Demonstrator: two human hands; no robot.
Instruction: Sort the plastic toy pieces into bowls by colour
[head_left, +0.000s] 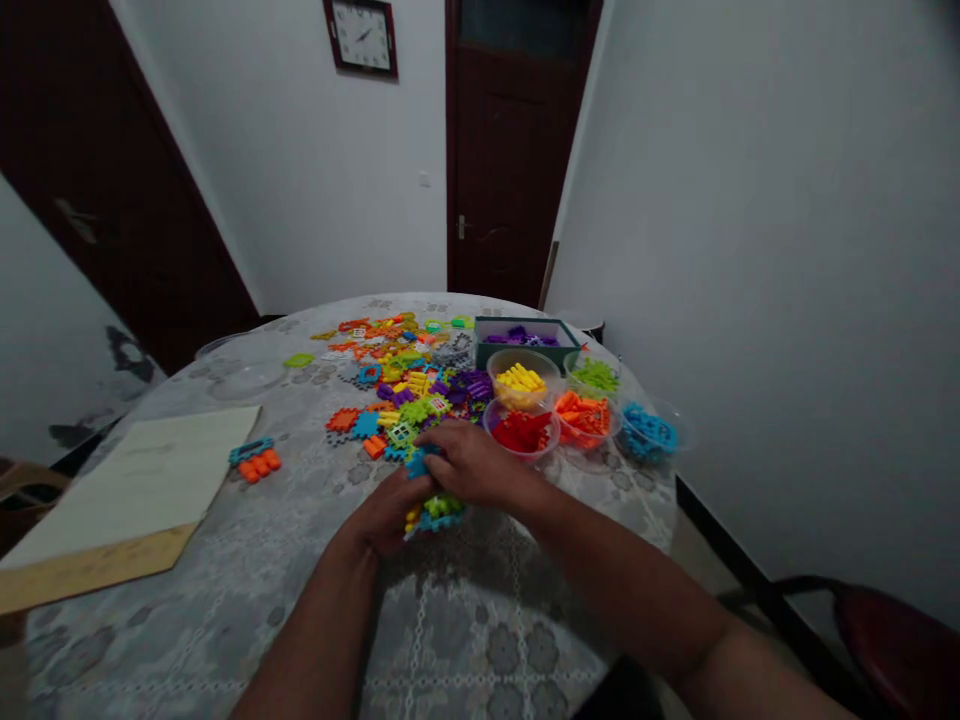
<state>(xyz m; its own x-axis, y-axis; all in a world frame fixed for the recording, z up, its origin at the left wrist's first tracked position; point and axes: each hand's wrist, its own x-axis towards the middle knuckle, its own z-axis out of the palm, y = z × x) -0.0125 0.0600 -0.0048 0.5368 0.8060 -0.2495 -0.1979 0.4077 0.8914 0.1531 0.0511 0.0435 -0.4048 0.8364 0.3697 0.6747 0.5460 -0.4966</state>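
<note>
Both my hands meet near the table's middle over a small assembly of plastic building pieces [439, 508], blue with green and yellow parts. My left hand [390, 512] grips it from below and the left, fingers curled round it. My right hand [472, 465] lies over its top, fingers closed on the blue part. Just beyond the hands spreads a pile of loose coloured pieces [405, 385]: orange, yellow, purple, green and blue.
Clear bowls hold sorted pieces: yellow [521, 380], red [521, 430], orange [583, 415], green [596, 375], blue [646, 430]. A green box [525, 335] holds purple ones. A booklet [142, 475] and an orange-blue piece [255, 460] lie left. A chair [892, 640] stands right.
</note>
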